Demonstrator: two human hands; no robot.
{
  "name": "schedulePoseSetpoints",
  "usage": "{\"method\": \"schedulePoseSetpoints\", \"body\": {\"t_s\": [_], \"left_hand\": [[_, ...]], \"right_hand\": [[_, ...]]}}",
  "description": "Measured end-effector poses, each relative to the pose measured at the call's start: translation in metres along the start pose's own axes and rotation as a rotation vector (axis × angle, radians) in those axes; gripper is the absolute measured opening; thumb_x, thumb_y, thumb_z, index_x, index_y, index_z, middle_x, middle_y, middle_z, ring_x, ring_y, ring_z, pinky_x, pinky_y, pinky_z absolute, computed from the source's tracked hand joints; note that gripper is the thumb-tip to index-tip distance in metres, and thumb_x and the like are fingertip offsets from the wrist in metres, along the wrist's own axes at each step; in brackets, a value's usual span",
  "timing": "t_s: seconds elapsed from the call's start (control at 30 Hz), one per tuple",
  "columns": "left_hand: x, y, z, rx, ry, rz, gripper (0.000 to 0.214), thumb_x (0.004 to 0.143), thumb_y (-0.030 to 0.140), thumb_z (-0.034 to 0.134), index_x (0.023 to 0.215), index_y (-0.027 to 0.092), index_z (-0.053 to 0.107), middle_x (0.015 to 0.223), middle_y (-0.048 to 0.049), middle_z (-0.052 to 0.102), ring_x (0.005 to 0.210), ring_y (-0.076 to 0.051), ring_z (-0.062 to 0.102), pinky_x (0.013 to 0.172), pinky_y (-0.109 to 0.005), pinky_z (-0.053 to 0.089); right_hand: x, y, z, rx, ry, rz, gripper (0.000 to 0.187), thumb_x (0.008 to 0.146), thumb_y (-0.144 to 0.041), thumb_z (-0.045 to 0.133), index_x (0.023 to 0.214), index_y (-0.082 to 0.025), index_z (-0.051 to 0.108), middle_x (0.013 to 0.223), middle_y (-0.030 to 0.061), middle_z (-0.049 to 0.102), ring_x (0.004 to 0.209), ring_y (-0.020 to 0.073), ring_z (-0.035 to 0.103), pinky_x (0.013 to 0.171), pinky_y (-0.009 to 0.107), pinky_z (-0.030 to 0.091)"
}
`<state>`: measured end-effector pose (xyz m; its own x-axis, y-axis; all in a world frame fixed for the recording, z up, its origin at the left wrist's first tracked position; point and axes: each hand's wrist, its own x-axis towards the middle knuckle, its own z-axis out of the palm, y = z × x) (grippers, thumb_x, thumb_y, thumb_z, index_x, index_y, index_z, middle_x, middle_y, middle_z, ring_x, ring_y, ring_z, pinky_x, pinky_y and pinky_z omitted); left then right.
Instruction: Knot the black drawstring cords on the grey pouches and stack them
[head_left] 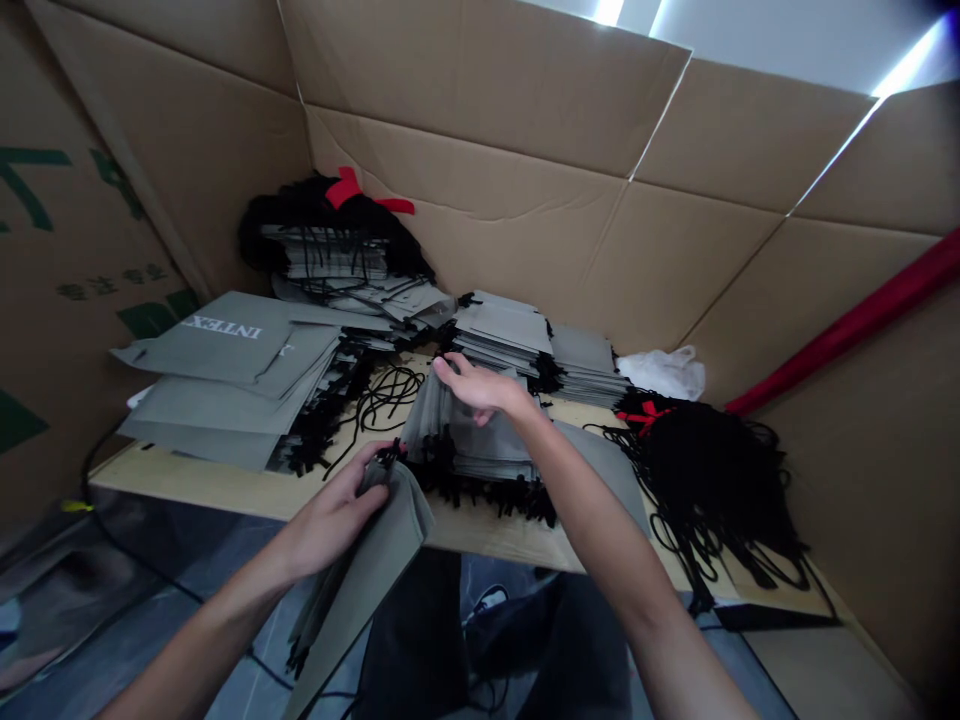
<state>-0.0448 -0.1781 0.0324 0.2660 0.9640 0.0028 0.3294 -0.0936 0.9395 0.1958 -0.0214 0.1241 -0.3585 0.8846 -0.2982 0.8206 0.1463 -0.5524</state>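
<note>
- Along the left of the frame stands a cardboard wall with green print on it.
- At middle left, flat gray bags lie in overlapping piles on a pale wooden board, the top one printed INTEX in white. Behind them, at upper middle, sits a taller stack with a heap of black cords and a red tie on top.
- My left hand is at the board's near edge, lower left of center, fingers curled and clamped on a gray drawstring bag. The bag's long axis slants from my fingers down toward the lower left, its far end hanging past the edge over the dark floor.
- Loose black cords lie on the board just above that hand, in the gap between the flat piles and the middle stack.
- My right hand is open, palm down, fingers pointing left, at the top of a leaning stack of gray bags at center. The bags stand tilted, with black cord ends bunched along their near side.
- My hands are apart, but near each other.
- At right, a black cord heap with a red tie spreads toward the board's right corner, past a white plastic bag and a red tube.
</note>
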Motion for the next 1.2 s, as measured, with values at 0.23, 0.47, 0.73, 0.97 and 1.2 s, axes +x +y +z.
{"method": "schedulePoseSetpoints", "body": {"t_s": [0.23,0.47,0.73,0.97,1.2], "left_hand": [[0.014,0.03,-0.006,0.103,0.04,0.008,0.073,0.103,0.068,0.055,0.162,0.025,0.047,0.171,-0.0113,0.051,0.16,-0.035,0.046,0.136,-0.049,0.036],[0.044,0.083,0.005,0.275,0.026,0.176,0.048,0.103,0.06,0.059,0.132,0.022,0.064,0.125,-0.0099,0.073,0.115,-0.031,0.066,0.105,-0.041,0.053],[0.06,0.098,0.024,0.342,-0.084,0.224,0.045,0.097,0.058,0.068,0.123,0.023,0.055,0.08,0.0027,0.057,0.073,-0.019,0.053,0.066,-0.029,0.041],[0.05,0.08,0.029,0.439,-0.209,0.243,0.04,0.107,0.06,0.053,0.116,0.023,0.064,0.1,-0.0057,0.069,0.091,-0.024,0.064,0.076,-0.033,0.046],[0.027,0.09,0.054,0.525,-0.415,0.343,0.028,0.111,0.04,0.045,0.125,0.023,0.062,0.106,-0.0082,0.075,0.088,-0.025,0.071,0.074,-0.034,0.045]], "right_hand": [[-0.026,0.028,-0.012,0.168,0.017,-0.097,0.099,0.099,-0.095,0.031,0.154,-0.016,0.057,0.119,0.0168,0.077,0.065,0.0212,0.074,0.077,0.04,0.066],[-0.077,0.024,0.004,0.467,-0.316,-0.293,0.09,0.099,-0.096,0.028,0.103,-0.018,0.073,0.098,0.0093,0.077,0.081,0.0193,0.072,0.07,0.029,0.061],[-0.12,0.05,-0.002,0.37,-0.172,-0.334,0.048,0.095,-0.063,0.079,0.087,-0.017,0.068,0.086,0.002,0.071,0.073,0.0154,0.061,0.062,0.025,0.048],[-0.165,0.075,-0.01,0.196,0.189,-0.203,0.035,0.099,-0.053,0.077,0.096,-0.019,0.066,0.089,0.0044,0.07,0.078,0.0215,0.064,0.071,0.034,0.054],[-0.209,0.046,0.023,-0.631,0.595,-0.609,0.094,0.085,-0.039,0.097,0.159,-0.013,0.046,0.155,0.0239,0.056,0.146,0.045,0.051,0.116,0.06,0.052]]}}
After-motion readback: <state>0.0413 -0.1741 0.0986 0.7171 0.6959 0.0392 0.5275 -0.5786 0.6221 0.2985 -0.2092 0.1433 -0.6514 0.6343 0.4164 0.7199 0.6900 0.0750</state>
